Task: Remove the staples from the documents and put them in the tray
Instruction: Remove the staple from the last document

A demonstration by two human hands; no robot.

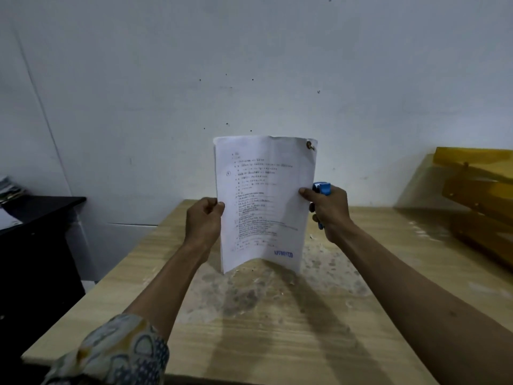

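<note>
A white printed document (263, 201) with a blue stamp near its bottom stands upright above the wooden table (277, 329), its lower edge close to the tabletop. My left hand (204, 220) pinches its left edge. My right hand (330, 209) holds its right edge with the thumb and also grips a blue staple remover (322, 188). A rusty fastener (310, 145) sits at the document's top right corner. A yellow stacked tray (477, 190) stands at the table's right side.
A black desk (36, 212) with a pile of papers (9, 190) stands to the left. A plain white wall rises just behind the table. The tabletop in front of the document is stained and scuffed.
</note>
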